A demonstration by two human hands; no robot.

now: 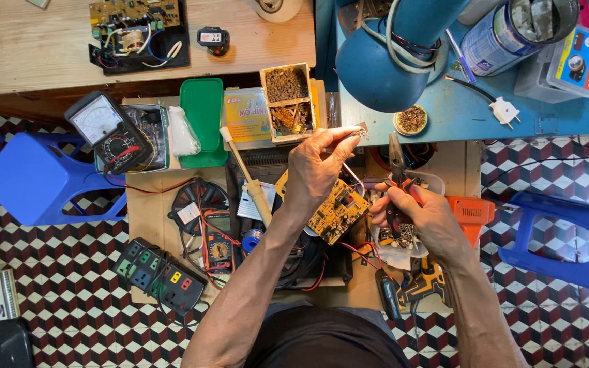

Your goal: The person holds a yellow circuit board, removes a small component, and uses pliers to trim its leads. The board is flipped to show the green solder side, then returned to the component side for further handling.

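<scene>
My left hand (pixel 318 167) is raised over the work area and pinches a small pale part with thin wire leads (pixel 357 131) between thumb and forefinger. Below it lies a yellow circuit board (pixel 339 212), tilted, with red wires running off it. My right hand (pixel 420 218) grips red-handled pliers (pixel 397 163), jaws pointing up toward the blue lamp. Under that hand sits a clear plastic tray of small metal parts (pixel 403 238).
An analog multimeter (pixel 107 133), a green lid (pixel 202 112), a wooden box of scrap (pixel 286 102), a power strip (pixel 161 276), a fan (pixel 199 201), an orange tool (pixel 470 212), a blue lamp (pixel 383 58) and two blue stools (pixel 35 180) (pixel 567 238) surround the cardboard work mat.
</scene>
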